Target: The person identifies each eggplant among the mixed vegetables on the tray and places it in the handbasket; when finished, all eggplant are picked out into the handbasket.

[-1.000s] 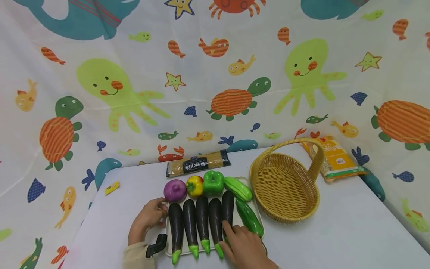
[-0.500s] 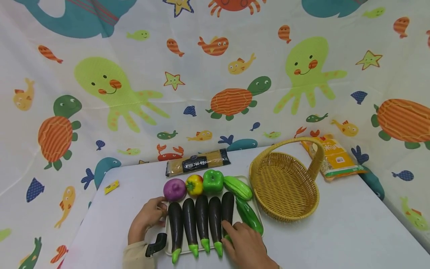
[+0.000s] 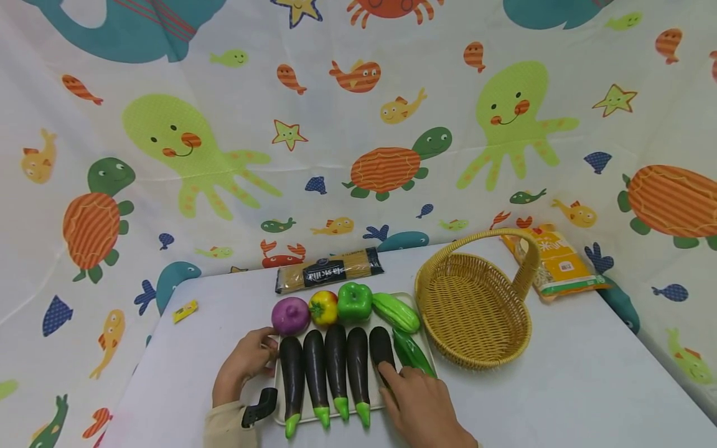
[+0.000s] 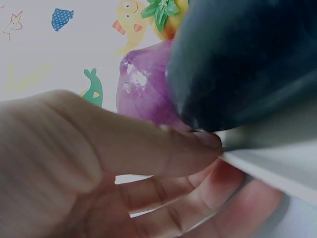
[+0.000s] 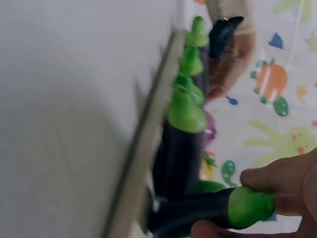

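right hand gripping eggplant, left hand on tray rim

far left of worktop [image 3: 582, 361]: small yellow packet [image 3: 185, 311]. then left hand [image 3: 252, 358], thumb over and fingers under the left rim of the tray [image 5: 140, 171], pinching it. purple onion [image 3: 290, 316] just beyond that hand, at tray's far left corner. 4 eggplants [image 3: 337, 361] side by side on tray, green ends toward the person, poking past near rim. behind them: red-yellow pepper [image 3: 323, 307], green bell pepper [image 3: 355, 302]; pasta pack [image 3: 329, 270] lies farther back. right hand [image 3: 422, 398] holds the 5th eggplant [image 3: 381, 345] by its green end, thumb and fingers around it; eggplant is over tray, right of the 4, can't tell if lifted. light green cucumber [image 3: 396, 312] and dark green vegetable [image 3: 411, 353] along tray's right side. wicker basket [image 3: 476, 311] right of tray, orange bag [image 3: 560, 261] behind, farther right.
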